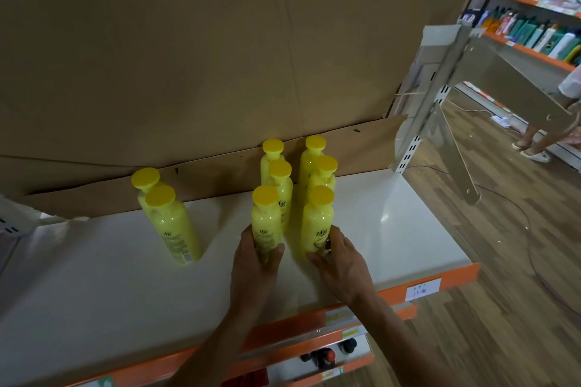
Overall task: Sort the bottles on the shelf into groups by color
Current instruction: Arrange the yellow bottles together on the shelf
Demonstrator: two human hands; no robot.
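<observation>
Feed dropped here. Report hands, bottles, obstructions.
Left hand grips front-left bottle; right hand grips front-right bottle. All yellow: these head a cluster of six, left pair stands apart. Nothing in the way.

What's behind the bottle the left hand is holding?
A second yellow bottle, a third behind that, then the cardboard backing. Their bases are hidden by the bottles in front, starting with the held bottle.

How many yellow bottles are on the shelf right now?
8 yellow bottles: two at left; six in two columns of three at centre, left hand gripping the front-left bottle, right hand the front-right bottle. None seems hidden.
</observation>
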